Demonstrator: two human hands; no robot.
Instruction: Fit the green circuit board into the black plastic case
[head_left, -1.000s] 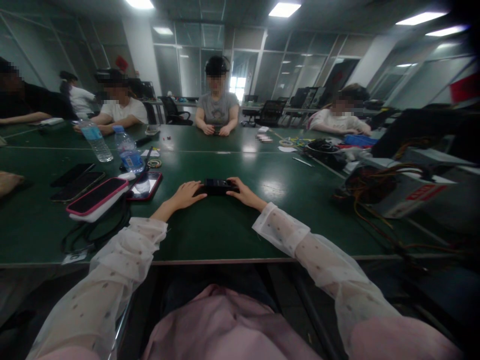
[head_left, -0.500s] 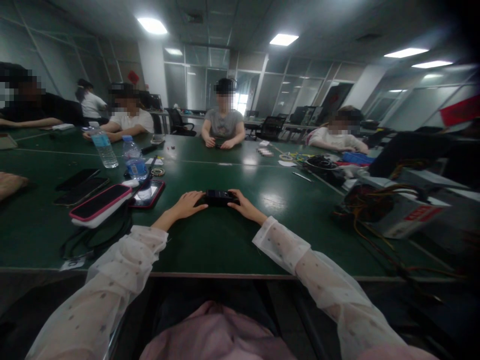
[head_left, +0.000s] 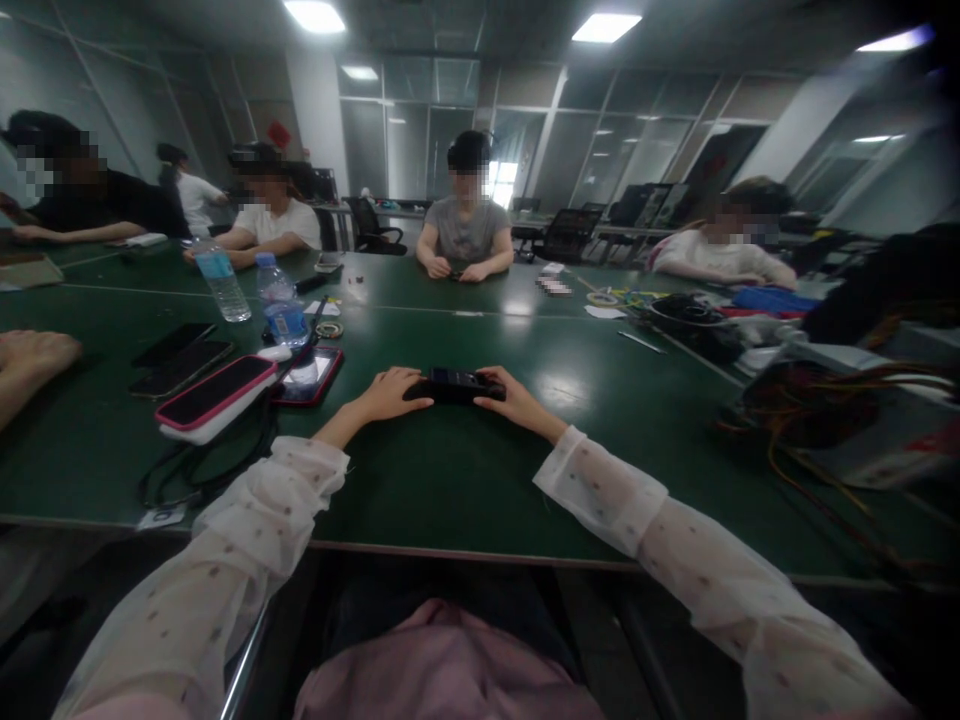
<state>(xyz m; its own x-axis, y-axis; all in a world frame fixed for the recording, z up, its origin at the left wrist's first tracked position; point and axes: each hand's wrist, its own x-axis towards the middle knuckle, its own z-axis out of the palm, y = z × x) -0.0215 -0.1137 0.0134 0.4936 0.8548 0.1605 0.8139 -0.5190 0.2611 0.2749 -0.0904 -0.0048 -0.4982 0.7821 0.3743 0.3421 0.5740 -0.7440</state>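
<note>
A small black device (head_left: 454, 386) with a screen on its upper face is level at the green table (head_left: 450, 480), straight ahead of me. My left hand (head_left: 391, 393) is closed around its left end, thumb along the near side. At the other end, my right hand (head_left: 513, 398) grips it with the thumb in front and the fingers behind. The device's two ends are partly hidden by my hands. I cannot tell whether it rests on the table or is slightly raised.
Left of me are phones, a pink-edged phone on a white case (head_left: 217, 395), a tablet (head_left: 310, 376) and two water bottles (head_left: 283, 305). Another person's hand (head_left: 37, 355) rests at far left. Metal boxes with cables (head_left: 832, 420) stand right. Several people sit around the table.
The view has tilted down and turned slightly left, so the scene sits further right. My hands are slightly further apart on the device, and more of its ends shows.
</note>
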